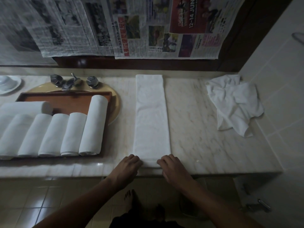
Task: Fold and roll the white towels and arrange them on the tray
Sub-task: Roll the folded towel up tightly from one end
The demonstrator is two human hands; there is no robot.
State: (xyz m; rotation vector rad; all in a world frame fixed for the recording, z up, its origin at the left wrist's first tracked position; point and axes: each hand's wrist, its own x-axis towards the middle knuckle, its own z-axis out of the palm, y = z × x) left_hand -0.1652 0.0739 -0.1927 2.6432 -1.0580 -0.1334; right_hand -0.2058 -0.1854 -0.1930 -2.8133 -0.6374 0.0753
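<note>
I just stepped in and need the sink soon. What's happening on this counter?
A person is rolling towels. The left hand and right hand grip the near end of a long folded towel lying on the counter, apparently starting the roll. Several rolled towels already lie on the tray, which sits over the sink. More crumpled towels wait at the right.

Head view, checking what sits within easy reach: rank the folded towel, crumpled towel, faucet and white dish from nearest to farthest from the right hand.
1. Folded towel: centre counter, its near end held by the right hand.
2. Crumpled towel: back right, by the wall.
3. Faucet: back left.
4. White dish: far left edge.
</note>
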